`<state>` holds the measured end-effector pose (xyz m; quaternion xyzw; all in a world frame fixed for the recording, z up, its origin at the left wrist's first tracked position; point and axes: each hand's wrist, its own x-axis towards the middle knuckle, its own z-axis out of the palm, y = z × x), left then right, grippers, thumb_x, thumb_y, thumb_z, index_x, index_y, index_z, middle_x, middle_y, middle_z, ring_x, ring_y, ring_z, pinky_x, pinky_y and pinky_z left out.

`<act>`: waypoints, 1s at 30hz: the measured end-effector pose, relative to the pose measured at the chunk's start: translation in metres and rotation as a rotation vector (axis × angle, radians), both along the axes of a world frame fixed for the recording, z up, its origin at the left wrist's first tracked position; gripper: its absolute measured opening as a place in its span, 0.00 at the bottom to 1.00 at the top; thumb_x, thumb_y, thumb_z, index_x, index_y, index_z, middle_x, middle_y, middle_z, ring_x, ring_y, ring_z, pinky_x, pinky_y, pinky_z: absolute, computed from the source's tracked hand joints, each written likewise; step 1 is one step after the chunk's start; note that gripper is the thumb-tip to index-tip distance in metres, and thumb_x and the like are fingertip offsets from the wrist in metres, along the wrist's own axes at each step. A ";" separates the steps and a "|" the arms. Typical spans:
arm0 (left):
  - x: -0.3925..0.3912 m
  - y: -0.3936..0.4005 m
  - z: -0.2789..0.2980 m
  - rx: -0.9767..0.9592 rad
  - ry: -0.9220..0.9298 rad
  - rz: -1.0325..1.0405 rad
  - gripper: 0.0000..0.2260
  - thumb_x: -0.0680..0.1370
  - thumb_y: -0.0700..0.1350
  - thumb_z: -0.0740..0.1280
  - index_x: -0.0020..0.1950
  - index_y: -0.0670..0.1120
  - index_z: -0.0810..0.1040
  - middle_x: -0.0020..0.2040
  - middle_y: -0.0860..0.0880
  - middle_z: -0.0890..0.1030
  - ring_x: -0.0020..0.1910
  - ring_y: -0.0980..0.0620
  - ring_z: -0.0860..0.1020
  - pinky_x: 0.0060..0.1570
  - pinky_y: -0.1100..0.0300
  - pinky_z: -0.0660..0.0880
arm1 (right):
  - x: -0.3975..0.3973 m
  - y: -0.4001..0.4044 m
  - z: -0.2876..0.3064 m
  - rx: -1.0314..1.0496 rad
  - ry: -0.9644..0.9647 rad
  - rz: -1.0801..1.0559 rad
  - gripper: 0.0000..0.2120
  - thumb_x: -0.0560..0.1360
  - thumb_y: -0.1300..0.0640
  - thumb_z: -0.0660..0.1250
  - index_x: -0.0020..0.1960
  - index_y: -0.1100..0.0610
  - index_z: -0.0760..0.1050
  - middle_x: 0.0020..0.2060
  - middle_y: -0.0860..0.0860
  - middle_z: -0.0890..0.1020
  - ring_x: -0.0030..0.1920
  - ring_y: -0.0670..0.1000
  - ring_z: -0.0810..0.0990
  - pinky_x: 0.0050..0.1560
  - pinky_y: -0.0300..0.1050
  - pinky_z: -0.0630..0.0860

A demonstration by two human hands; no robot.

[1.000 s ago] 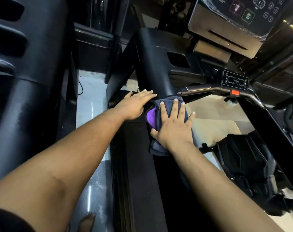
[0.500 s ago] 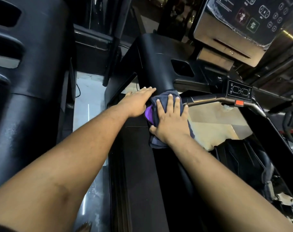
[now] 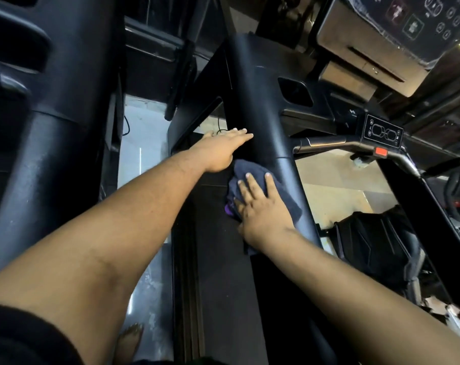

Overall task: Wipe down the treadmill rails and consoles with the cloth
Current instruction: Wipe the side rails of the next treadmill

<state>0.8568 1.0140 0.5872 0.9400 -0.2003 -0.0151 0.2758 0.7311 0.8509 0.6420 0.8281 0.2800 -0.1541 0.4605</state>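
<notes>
right hand [image 3: 263,206]: flat, palm down on the cloth [image 3: 258,185], fingers spread. No closed grip, just pressing it onto the rail. Spread so more cloth meets the surface.
left hand [image 3: 221,148]: open and empty, fingers straight, laid against the left side of the upright column [image 3: 252,106]. Looks like I'm bracing while I lean in.
cloth: dark navy with a purple patch at its left edge, bunched under my right palm. Sits on the black handrail [image 3: 300,206] just below the seam where the rail joins the column. Cloth spills out ahead of my fingertips and behind my wrist.
handrail: black and rounded, slopes down toward me. Flat palm suits it better than a pinch, I think.
step in hand: wiping the upper part of this rail, by my guess. Direction of stroke can't be told.
console [image 3: 408,30]: top right, button panel under plastic film, well apart from the cloth. Looks untouched, so I judge the task is far from done.
crossbar [image 3: 342,143]: metal bar with a small control pad [image 3: 383,131] and red stop button [image 3: 381,152], right of the column. Likely still to wipe.
belt [image 3: 218,259]: dark deck below my arms, not part of the job.
neighbouring machine [image 3: 52,127]: big black upright at left, separate unit.
risk: cloth is loose under the palm and could slide off the rounded rail if I ease the pressure.
</notes>
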 end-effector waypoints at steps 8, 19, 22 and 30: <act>-0.018 -0.007 0.008 0.037 -0.003 0.005 0.35 0.81 0.35 0.58 0.85 0.54 0.49 0.85 0.52 0.50 0.84 0.53 0.50 0.78 0.37 0.53 | 0.015 0.016 0.002 -0.021 -0.096 -0.068 0.37 0.82 0.34 0.50 0.85 0.50 0.45 0.84 0.54 0.41 0.82 0.59 0.32 0.72 0.79 0.36; -0.055 -0.026 0.006 0.049 0.013 -0.029 0.38 0.79 0.33 0.57 0.85 0.56 0.48 0.85 0.53 0.48 0.84 0.53 0.49 0.78 0.36 0.48 | -0.087 -0.058 0.025 0.310 -0.011 -0.113 0.32 0.80 0.39 0.56 0.83 0.44 0.56 0.84 0.49 0.43 0.83 0.51 0.37 0.76 0.69 0.37; -0.066 -0.033 0.015 0.044 0.024 -0.003 0.37 0.80 0.34 0.58 0.85 0.55 0.48 0.85 0.53 0.49 0.84 0.53 0.50 0.78 0.35 0.50 | -0.034 -0.052 0.037 0.540 -0.167 -0.296 0.38 0.77 0.35 0.58 0.83 0.40 0.49 0.84 0.48 0.39 0.83 0.53 0.37 0.76 0.73 0.45; -0.116 -0.044 0.024 0.032 0.089 0.071 0.38 0.79 0.34 0.58 0.85 0.53 0.46 0.85 0.53 0.47 0.84 0.52 0.50 0.79 0.37 0.49 | -0.091 -0.090 0.029 0.681 -0.182 -0.335 0.41 0.73 0.35 0.52 0.84 0.42 0.47 0.84 0.50 0.39 0.83 0.54 0.39 0.80 0.61 0.53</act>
